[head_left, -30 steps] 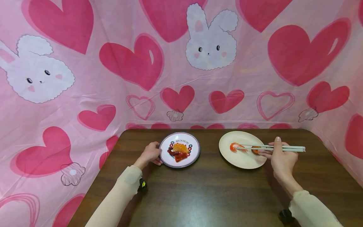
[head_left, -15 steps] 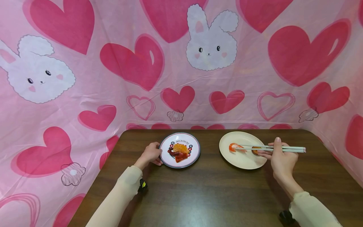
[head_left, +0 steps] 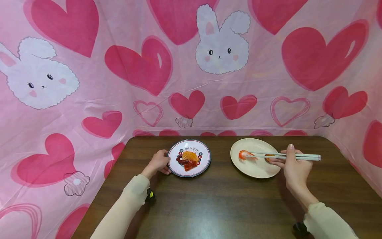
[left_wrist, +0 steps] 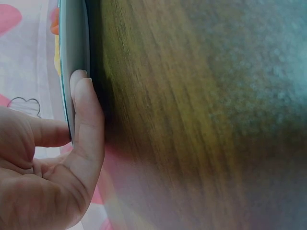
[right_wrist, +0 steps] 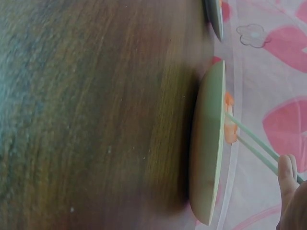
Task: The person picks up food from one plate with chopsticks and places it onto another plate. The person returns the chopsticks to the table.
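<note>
My left hand (head_left: 159, 161) pinches the left rim of a small white plate (head_left: 204, 167) with a dark blue edge. In the left wrist view, its thumb touches the rim and its fingers (left_wrist: 88, 112) lie under the plate. Orange and brown-red food pieces (head_left: 189, 160) sit on that plate. My right hand (head_left: 296, 168) holds pale green chopsticks (head_left: 301, 156) over a cream oval plate (head_left: 253, 172). Their tips are at an orange-and-white shrimp (head_left: 243, 154) on this plate; in the right wrist view the tips straddle the shrimp. An orange-brown round piece (head_left: 269, 158) lies near the right fingers, partly hidden.
Both plates stand near the back edge of a dark wooden table (head_left: 209, 202), with a gap between them. A pink cloth (head_left: 179, 79) with hearts and rabbits hangs behind and along the sides.
The shrimp has shifted slightly left on the cream plate and turned a little. My right hand and the chopsticks have moved slightly left. My left hand and its plate stay put.
</note>
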